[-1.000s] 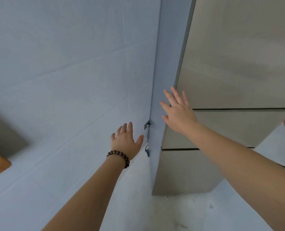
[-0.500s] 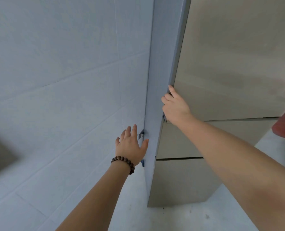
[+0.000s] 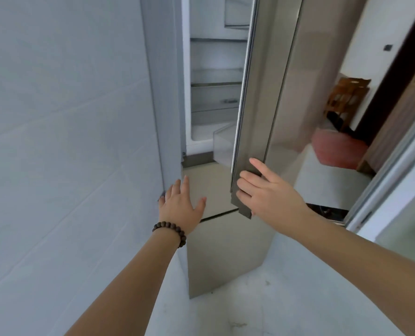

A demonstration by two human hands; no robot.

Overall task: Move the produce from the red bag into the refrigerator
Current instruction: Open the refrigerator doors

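The refrigerator (image 3: pixel 226 251) stands against the tiled wall, and its upper door (image 3: pixel 257 93) is swung partly open. Inside I see white walls and several bare glass shelves (image 3: pixel 216 83). My right hand (image 3: pixel 267 192) grips the door's lower left edge, fingers curled round it and the index finger lying along the front. My left hand (image 3: pixel 181 204), with a bead bracelet on the wrist, is held out flat with fingers straight near the refrigerator's left side. The red bag (image 3: pixel 337 149) sits on the floor at the right, behind the door, blurred. No produce is visible.
A light tiled wall (image 3: pixel 68 141) fills the left. A wooden chair (image 3: pixel 347 98) stands beyond the red bag. A sliding door frame (image 3: pixel 390 185) runs along the right. The floor below is pale.
My right hand has pulled the upper door open, showing the shelves. The view has swung right, bringing the red bag and chair in. My left hand stays flat by the refrigerator's side.
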